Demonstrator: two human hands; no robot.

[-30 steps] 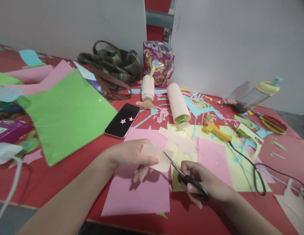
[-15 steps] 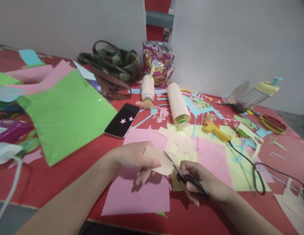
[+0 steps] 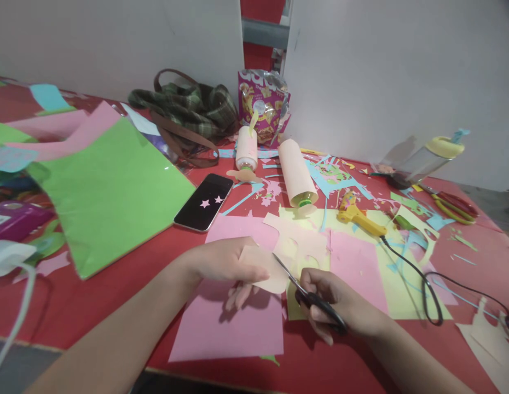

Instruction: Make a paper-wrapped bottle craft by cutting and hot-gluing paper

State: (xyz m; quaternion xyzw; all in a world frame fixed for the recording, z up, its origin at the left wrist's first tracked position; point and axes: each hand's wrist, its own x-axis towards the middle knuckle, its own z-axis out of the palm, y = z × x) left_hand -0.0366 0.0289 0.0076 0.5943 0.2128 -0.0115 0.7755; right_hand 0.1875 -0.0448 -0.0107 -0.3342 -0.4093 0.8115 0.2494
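Observation:
Between thumb and fingers, my left hand (image 3: 232,265) pinches a rounded piece of cream paper (image 3: 271,273) above a pink sheet (image 3: 238,328). My right hand (image 3: 334,301) is closed around the black handles of a pair of scissors (image 3: 320,306). The scissor blades point up and left, at the right edge of the cream paper; whether they are cutting into it I cannot tell. Just beyond, a cut-out cream sheet (image 3: 293,238) lies over pink and yellow paper.
A phone (image 3: 203,202) with two pink stars lies behind my left hand, beside a large green sheet (image 3: 115,191). Two paper-wrapped bottles, one the larger bottle (image 3: 295,169), lie at the back. A yellow glue gun (image 3: 361,219) trails its cord at right, among paper scraps.
Almost nothing differs. The whole view has shifted very slightly; both hands, the cream paper and the scissors keep the same pose.

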